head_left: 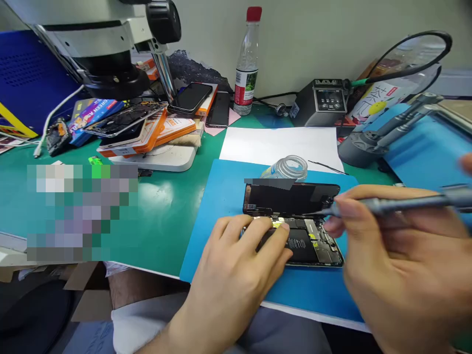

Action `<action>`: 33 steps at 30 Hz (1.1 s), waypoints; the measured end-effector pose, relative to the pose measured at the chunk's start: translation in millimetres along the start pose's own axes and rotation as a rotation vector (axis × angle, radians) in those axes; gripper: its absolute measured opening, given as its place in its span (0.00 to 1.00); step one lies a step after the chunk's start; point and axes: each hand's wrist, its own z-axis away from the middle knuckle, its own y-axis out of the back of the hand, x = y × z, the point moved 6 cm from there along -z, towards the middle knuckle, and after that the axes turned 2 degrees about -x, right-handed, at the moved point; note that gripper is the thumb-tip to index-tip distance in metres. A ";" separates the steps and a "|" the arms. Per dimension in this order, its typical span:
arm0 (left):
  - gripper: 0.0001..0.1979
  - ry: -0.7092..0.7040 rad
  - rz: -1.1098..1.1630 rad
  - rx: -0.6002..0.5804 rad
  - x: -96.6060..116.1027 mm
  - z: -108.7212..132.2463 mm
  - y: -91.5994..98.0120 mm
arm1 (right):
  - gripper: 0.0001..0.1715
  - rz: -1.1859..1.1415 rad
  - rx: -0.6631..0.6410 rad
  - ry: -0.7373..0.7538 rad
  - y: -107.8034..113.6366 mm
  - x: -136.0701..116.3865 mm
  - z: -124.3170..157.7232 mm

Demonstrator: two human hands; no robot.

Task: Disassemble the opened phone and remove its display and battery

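An opened phone [300, 246] lies on a blue mat, its battery and inner boards bare. Its screen [287, 199] is flipped up along the far edge and leans against a glass jar [291, 169]. My left hand [236, 265] rests over the phone's left part, with bent fingers pressed on it. Between the thumb and fingers of my right hand [391, 255] is a slim grey screwdriver [405, 202]. Its thin tip points left, near the line between screen and body; whether it touches anything I cannot tell.
A microscope [114, 59] overhangs the left side above stacked phones and orange boxes [158, 132]. Behind stand a water bottle [247, 64] and a soldering station [320, 101]. A screwdriver holder [365, 147] is at right. White paper [250, 142] lies behind the mat [206, 206].
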 end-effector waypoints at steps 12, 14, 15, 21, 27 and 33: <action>0.15 0.014 -0.011 -0.001 -4.4 -1.0 -8.7 | 0.37 0.142 -0.145 0.120 -24.3 8.8 2.9; 0.15 0.008 -0.029 0.008 -3.7 -1.3 -9.3 | 0.39 0.146 -0.153 0.122 -24.0 11.7 1.3; 0.15 0.006 -0.040 0.012 -3.3 -1.2 -9.7 | 0.39 0.144 -0.166 0.128 -24.3 13.2 0.3; 0.15 0.011 -0.077 0.017 -2.7 -1.6 -11.0 | 0.40 0.138 -0.200 0.165 -25.8 16.0 -3.4; 0.15 0.025 -0.061 0.012 -3.3 -3.3 -11.2 | 0.39 0.182 -0.187 0.107 -31.8 7.3 1.9; 0.15 0.038 -0.046 0.016 -4.6 -0.8 -13.4 | 0.38 0.198 -0.178 0.078 -30.7 7.6 4.0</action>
